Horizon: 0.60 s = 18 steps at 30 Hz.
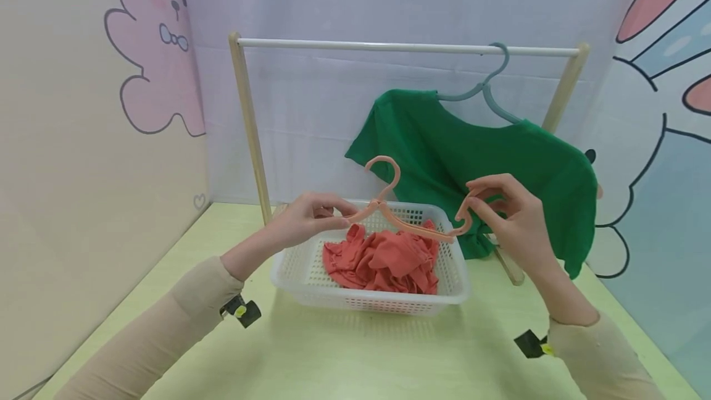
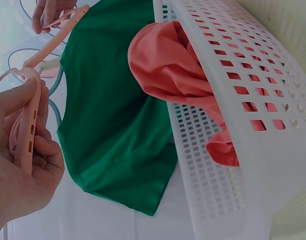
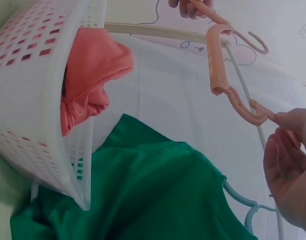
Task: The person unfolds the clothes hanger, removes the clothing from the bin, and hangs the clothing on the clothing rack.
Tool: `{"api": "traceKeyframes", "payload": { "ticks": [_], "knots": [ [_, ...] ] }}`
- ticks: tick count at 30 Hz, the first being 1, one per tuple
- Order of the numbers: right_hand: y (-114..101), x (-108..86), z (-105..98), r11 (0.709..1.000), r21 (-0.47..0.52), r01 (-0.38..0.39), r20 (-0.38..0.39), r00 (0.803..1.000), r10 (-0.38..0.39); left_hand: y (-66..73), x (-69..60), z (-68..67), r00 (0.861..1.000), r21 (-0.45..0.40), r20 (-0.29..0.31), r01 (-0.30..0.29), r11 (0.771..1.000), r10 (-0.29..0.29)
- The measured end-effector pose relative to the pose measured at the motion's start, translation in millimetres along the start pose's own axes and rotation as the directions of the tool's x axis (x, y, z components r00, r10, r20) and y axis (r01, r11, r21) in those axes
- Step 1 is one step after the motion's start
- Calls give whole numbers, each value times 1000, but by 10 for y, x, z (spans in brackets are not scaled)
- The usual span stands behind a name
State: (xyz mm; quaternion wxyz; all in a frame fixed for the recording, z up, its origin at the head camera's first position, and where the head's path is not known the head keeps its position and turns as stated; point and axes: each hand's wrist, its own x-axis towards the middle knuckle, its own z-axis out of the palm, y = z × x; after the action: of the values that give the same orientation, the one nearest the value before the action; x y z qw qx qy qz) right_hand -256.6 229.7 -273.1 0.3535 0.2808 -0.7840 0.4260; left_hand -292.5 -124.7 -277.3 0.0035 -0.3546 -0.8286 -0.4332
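Note:
A peach plastic clothes hanger is held up in front of the basket, its hook on top. My left hand grips one arm of it; in the left wrist view the fingers wrap round that slotted arm. With thumb and fingertips, my right hand pinches the thin curved end piece that sticks out of the other arm. Below the hanger, a crumpled coral-red garment lies in a white perforated basket.
Behind stands a wooden-legged rack with a white rail. A green shirt hangs there on a grey-green hanger, close behind my right hand. The basket stands on a pale yellow table, with printed walls at both sides.

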Motion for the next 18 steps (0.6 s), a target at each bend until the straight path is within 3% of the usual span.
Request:
{"api": "traceKeyframes", "payload": {
  "ticks": [9, 18],
  "knots": [
    [50, 26, -66, 987, -147, 65, -9, 998, -67, 20, -12, -66, 1000, 9, -17, 19, 1000, -19],
    [113, 16, -163, 954, -272, 128, -84, 984, -156, 36, -22, -141, 999, -35, -48, 25, 999, -27]
  ]
}}
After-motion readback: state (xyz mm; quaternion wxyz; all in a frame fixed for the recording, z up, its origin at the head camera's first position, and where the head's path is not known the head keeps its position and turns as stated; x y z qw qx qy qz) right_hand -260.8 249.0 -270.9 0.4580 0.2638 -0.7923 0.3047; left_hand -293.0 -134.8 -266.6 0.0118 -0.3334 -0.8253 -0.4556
